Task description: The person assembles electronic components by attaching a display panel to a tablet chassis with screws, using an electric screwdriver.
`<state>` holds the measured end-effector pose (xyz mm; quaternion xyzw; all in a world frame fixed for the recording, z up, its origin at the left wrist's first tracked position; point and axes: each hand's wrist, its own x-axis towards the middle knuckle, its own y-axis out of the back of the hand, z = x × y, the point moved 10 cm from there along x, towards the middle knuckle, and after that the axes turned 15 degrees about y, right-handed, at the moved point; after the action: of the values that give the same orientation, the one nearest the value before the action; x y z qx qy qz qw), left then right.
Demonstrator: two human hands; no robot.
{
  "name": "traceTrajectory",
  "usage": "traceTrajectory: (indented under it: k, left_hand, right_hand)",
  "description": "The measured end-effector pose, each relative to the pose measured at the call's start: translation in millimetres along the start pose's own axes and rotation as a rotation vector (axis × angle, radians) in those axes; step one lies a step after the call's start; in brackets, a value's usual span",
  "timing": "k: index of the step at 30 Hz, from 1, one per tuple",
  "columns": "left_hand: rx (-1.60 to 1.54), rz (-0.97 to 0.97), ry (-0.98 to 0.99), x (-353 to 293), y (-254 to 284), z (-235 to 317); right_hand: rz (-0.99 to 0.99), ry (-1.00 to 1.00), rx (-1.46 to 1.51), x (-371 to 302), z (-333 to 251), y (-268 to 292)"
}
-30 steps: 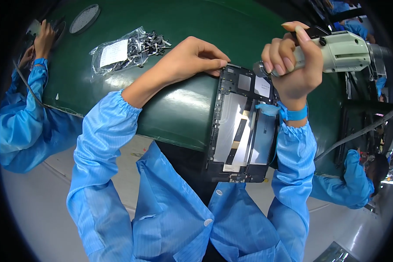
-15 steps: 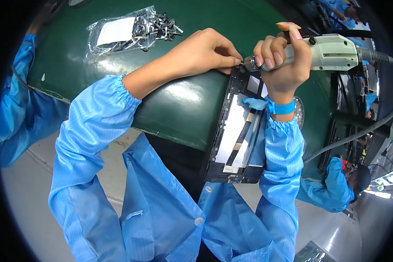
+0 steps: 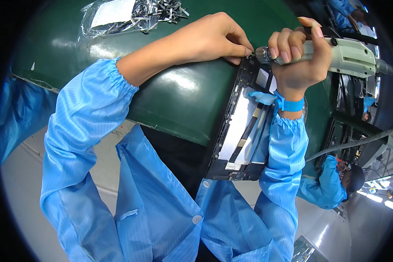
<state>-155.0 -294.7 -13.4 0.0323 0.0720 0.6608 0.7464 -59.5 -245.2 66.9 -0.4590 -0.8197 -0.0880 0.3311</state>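
Observation:
My right hand [image 3: 299, 61] is wrapped round a pale green-grey electric screwdriver [image 3: 351, 57], whose metal nose points left at the far end of an opened tablet [image 3: 231, 131]. The black frame and silver inner area of the tablet show; its near end overhangs the table's front edge. At the tablet's far left corner, thumb and fingers of my left hand [image 3: 225, 41] are pinched together by the screwdriver's tip. Whatever they hold is too small and hidden to make out. A blue strap [image 3: 291, 105] circles my right wrist, and the right forearm covers part of the tablet's right side.
On the green table [image 3: 174, 105], a clear plastic bag [image 3: 113, 19] spills several small black and silver parts [image 3: 172, 9] at the far left. A grey cable [image 3: 353, 140] crosses on the right. A co-worker's blue sleeve [image 3: 325, 185] shows at the right.
The view has shifted a little, so the bag sits higher in the picture. Both hands and the screwdriver appear further right, still at the tablet's far corner. Grips look the same.

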Motion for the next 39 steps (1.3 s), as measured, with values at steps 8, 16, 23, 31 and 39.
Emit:
traceTrajectory:
  k: [8,16,23,31,39]
  left_hand:
    - [-0.016,-0.044,0.007,1.0,-1.9,-4.2]
    - [-0.128,-0.15,0.118,1.1,-5.4,-1.0]
    - [-0.159,-0.205,0.196,-0.7,-12.8,2.1]
    - [-0.194,-0.22,0.207,1.4,-13.8,-0.8]
    - [-0.065,-0.093,0.073,6.1,-6.0,-11.1]
  right_hand:
    - [-0.007,-0.007,-0.006,0.9,0.7,-6.8]
    - [-0.003,-0.155,0.076,-0.8,6.0,-21.3]
    - [0.0,-0.152,0.047,-2.0,4.7,-17.8]
    - [0.018,-0.181,0.031,0.1,8.5,-15.0]
    - [0.043,-0.179,-0.035,3.1,2.5,-21.4]
